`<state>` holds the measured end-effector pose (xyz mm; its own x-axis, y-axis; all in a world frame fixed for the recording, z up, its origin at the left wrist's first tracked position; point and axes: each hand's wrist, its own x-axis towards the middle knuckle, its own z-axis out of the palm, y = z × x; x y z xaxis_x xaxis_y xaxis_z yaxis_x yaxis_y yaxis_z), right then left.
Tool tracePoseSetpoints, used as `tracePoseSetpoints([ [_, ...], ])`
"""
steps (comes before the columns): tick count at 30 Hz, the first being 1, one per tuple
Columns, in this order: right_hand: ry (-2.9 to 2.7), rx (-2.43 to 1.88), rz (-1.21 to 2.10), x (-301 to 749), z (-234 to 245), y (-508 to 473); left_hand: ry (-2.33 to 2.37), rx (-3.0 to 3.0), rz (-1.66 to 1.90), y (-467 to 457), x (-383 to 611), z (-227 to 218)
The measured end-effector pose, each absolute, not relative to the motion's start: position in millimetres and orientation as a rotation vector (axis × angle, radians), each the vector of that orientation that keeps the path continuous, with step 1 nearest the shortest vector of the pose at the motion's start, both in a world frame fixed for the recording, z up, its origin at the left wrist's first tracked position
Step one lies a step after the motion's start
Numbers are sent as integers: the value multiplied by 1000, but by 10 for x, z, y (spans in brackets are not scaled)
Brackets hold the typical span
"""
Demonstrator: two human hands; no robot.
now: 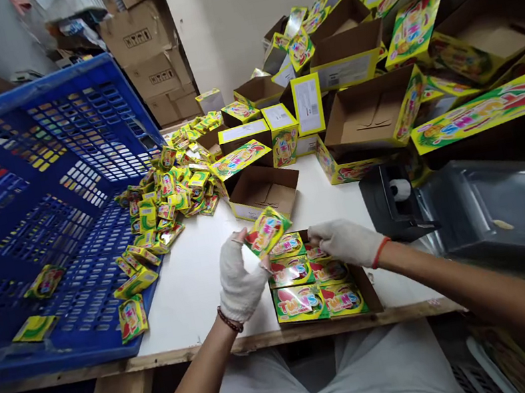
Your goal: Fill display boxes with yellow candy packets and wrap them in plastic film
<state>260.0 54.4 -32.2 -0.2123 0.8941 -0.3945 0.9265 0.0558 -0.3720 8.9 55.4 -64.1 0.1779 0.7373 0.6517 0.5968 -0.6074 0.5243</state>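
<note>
Small packet [268,230] tilted, pinched by the fingers of the left hand [242,278] above the carton's [369,289] far end, right hand [350,242] there too, fingers curled, their grip hard to tell from here, white table [182,319] beneath, blue crate [21,97] leftward.

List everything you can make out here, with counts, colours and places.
Blue crate: one, blue, left.
Table: one, white, centre.
Loose packets: many, yellow-green, inside the crate and piled beside it.
Packed carton: one, brown inside, near table edge, six packets showing.
Other cartons: many, yellow-green outside, centre to rear right.
Stacked boxes: several, brown, rear left.
Holder with white roll: one, black, right.
Plastic bin: one, clear grey, far right.
Rear-left clutter: mixed colours, too blurred to count.
Trousers: one pair, pale grey, below table.
Left grip: one, white-gloved, holding one packet over the packed carton.
Right grip: one, white-gloved, at the packed carton's far end.
</note>
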Motion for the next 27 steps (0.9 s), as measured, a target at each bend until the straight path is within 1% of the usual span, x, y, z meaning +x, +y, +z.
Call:
tracePoseSetpoints([
  [1, 2289, 2054, -1017, 2630, -227, 540, 1259, 2388, 1427, 513, 184, -580],
  [3, 2358, 2214, -1476, 2650, -59, 504, 1235, 2465, 1451, 455, 358, -469],
  [5, 2354, 2202, -1925, 2621, 47, 453, 1283, 2440, 1466, 415, 515, -392],
  [6, 2347, 2204, -2057, 2603, 75, 432, 1306, 2423, 1462, 398, 586, -368],
  [7, 2354, 2251, -2116, 2592, 93, 420, 1320, 2421, 1454, 383, 648, -352],
  [8, 2379, 2347, -2091, 2596, 108, 417, 1322, 2437, 1451, 371, 699, -344],
  [9, 2440, 2457, -1975, 2618, 129, 422, 1312, 2471, 1449, 363, 738, -340],
  [10, 2542, 2551, -1753, 2655, 162, 432, 1288, 2523, 1453, 361, 765, -339],
  [11, 2671, 2577, -1440, 2703, 213, 444, 1248, 2590, 1463, 365, 783, -339],
  [13, 2854, 2377, -761, 2800, 366, 465, 1126, 2756, 1471, 389, 802, -341],
  [14, 2860, 2183, -525, 2834, 457, 472, 1060, 2838, 1460, 406, 808, -343],
  [15, 2804, 1993, -387, 2852, 546, 478, 1005, 2905, 1443, 421, 813, -349],
  [17, 2587, 1742, -336, 2839, 672, 499, 942, 2965, 1393, 436, 818, -375],
  [19, 2352, 1691, -375, 2789, 676, 542, 1018, 2925, 1285, 418, 807, -423],
  [20, 2264, 1699, -386, 2763, 625, 574, 1108, 2893, 1175, 396, 794, -455],
  [23, 2143, 1687, -415, 2718, 333, 693, 1409, 2813, 622, 305, 726, -572],
  [25, 2117, 1663, -437, 2716, 121, 767, 1488, 2768, 270, 247, 674, -648],
  [27, 2101, 1654, -454, 2716, -32, 826, 1511, 2728, 96, 206, 633, -703],
])
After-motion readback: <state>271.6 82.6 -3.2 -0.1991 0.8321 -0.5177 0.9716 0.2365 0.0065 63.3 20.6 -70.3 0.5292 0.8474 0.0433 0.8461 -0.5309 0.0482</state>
